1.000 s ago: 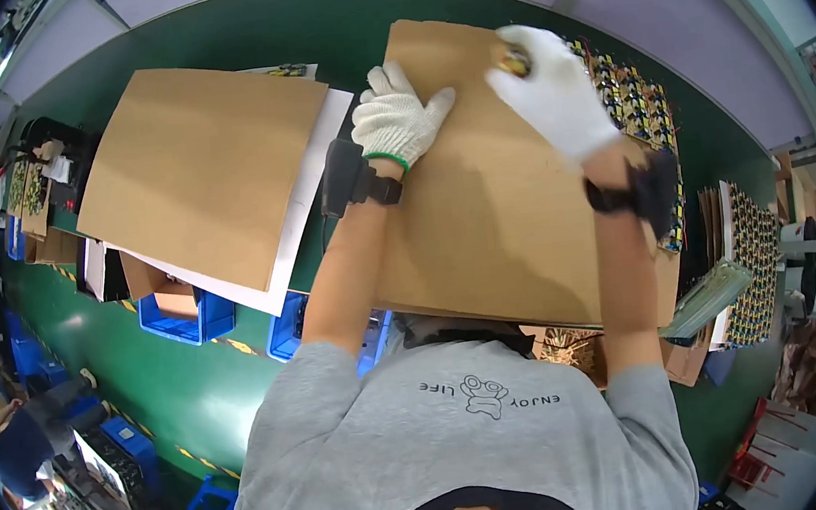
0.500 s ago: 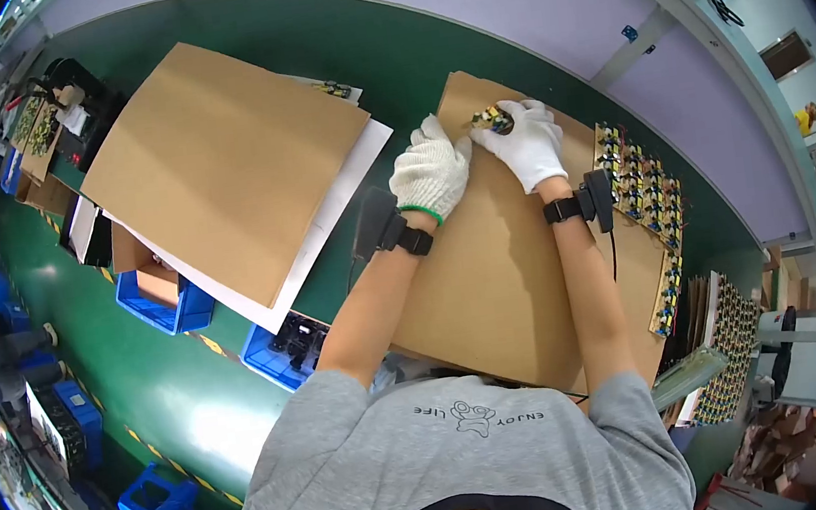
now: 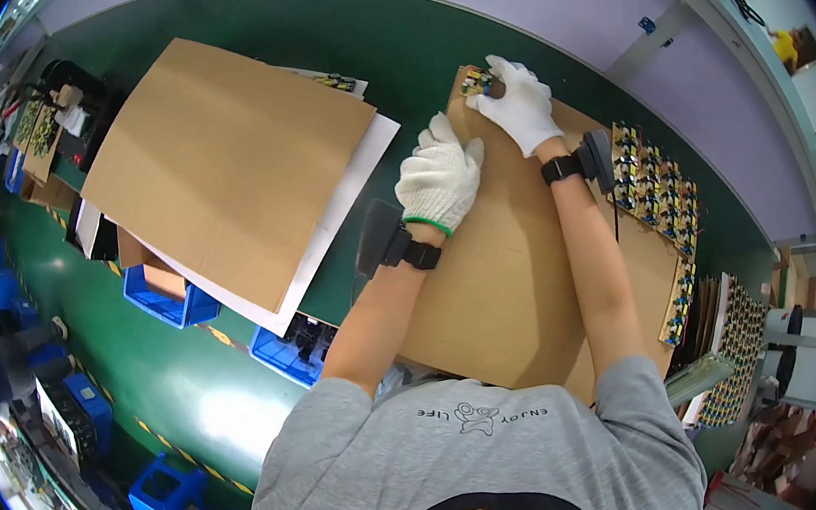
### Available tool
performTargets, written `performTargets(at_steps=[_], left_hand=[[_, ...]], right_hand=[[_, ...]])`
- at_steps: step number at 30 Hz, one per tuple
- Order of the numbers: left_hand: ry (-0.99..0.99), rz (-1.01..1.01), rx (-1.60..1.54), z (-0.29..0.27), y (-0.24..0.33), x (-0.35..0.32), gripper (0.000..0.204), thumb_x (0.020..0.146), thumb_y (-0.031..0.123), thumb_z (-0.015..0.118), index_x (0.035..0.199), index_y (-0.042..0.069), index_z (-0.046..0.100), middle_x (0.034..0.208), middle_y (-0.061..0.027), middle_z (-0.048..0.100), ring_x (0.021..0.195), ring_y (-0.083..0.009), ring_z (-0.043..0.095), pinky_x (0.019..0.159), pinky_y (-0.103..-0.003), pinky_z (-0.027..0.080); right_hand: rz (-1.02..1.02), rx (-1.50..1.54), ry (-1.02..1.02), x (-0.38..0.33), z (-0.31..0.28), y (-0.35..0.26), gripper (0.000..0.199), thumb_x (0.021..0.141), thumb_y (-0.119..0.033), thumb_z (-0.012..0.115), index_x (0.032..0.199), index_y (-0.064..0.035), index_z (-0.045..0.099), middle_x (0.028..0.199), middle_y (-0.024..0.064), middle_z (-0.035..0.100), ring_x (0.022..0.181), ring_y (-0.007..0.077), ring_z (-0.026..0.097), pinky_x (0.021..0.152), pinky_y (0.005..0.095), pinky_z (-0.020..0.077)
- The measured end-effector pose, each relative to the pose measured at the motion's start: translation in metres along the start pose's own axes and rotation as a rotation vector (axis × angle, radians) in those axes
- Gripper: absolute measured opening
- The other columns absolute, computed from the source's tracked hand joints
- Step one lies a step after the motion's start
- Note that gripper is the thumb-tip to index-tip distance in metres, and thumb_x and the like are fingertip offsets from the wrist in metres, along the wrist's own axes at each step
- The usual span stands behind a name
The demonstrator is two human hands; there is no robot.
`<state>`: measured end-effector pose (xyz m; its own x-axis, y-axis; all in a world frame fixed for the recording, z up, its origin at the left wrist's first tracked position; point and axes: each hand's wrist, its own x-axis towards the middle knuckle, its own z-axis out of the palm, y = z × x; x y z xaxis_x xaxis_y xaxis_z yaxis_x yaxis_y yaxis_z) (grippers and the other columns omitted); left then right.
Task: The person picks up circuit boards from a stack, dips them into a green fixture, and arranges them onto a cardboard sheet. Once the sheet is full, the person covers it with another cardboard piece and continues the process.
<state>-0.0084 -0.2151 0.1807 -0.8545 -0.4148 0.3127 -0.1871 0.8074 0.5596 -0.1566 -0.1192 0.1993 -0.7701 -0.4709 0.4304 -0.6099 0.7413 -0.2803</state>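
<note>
My right hand [image 3: 519,106], in a white glove, is at the far left corner of a brown cardboard sheet [image 3: 490,266]. Its thumb and fingers are around a small circuit board [image 3: 476,81] with yellow and dark parts, which sits at that corner. My left hand [image 3: 439,173], in a knitted white glove with a green cuff, rests at the cardboard's left edge. Its thumb stands apart from the fingers and nothing shows in it. Right of the cardboard's middle, rows of similar circuit boards [image 3: 657,191] lie along its right side.
A second stack with a brown cardboard sheet [image 3: 227,165] on top lies to the left on the green table [image 3: 402,29]. Blue bins [image 3: 284,355] are below the table's near edge. More boards [image 3: 736,349] stand at the right, by a clear plastic roll [image 3: 699,378].
My right hand has moved farther away and slightly left with the circuit board, to the cardboard's far corner. My left hand has barely moved on the sheet's edge.
</note>
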Motion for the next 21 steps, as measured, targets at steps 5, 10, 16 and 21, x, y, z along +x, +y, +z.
performTargets(at_steps=[5, 10, 16, 21], left_hand=[[-0.021, 0.001, -0.009, -0.001, 0.002, 0.001, 0.053, 0.088, 0.042, 0.057, 0.117, -0.001, 0.046, 0.094, -0.0207, 0.062, 0.074, -0.0363, 0.066, 0.061, -0.045, 0.054], [-0.063, -0.042, 0.056, -0.003, 0.004, 0.003, 0.055, 0.089, 0.043, 0.055, 0.121, 0.000, 0.046, 0.096, -0.0209, 0.063, 0.077, -0.0386, 0.066, 0.063, -0.047, 0.055], [-0.073, -0.010, 0.038, 0.002, -0.005, 0.006, 0.057, 0.091, 0.044, 0.053, 0.123, -0.002, 0.043, 0.098, -0.0228, 0.061, 0.079, -0.0411, 0.066, 0.066, -0.049, 0.054], [-0.092, 0.012, 0.010, 0.003, -0.005, 0.008, 0.058, 0.091, 0.045, 0.053, 0.123, -0.002, 0.043, 0.100, -0.0251, 0.061, 0.080, -0.0426, 0.065, 0.068, -0.049, 0.054]], right_hand=[[-0.057, 0.074, 0.008, 0.000, -0.004, 0.003, 0.069, 0.067, -0.042, 0.076, 0.126, -0.0099, 0.057, 0.114, 0.0121, 0.063, 0.108, 0.0322, 0.058, 0.092, 0.0450, 0.0438], [0.103, -0.142, 0.187, -0.028, -0.035, 0.012, 0.080, 0.070, -0.048, 0.074, 0.129, -0.0004, 0.048, 0.114, 0.0174, 0.062, 0.107, 0.0357, 0.059, 0.092, 0.0463, 0.0456], [0.777, -0.413, -0.246, -0.063, -0.127, 0.061, 0.068, 0.072, -0.058, 0.067, 0.104, 0.0021, 0.069, 0.102, 0.0248, 0.067, 0.094, 0.0366, 0.066, 0.082, 0.0422, 0.0519], [0.386, 0.180, -0.193, -0.086, -0.115, 0.080, 0.069, 0.065, -0.060, 0.071, 0.100, -0.0009, 0.070, 0.100, 0.0209, 0.069, 0.092, 0.0330, 0.068, 0.080, 0.0408, 0.0524]])
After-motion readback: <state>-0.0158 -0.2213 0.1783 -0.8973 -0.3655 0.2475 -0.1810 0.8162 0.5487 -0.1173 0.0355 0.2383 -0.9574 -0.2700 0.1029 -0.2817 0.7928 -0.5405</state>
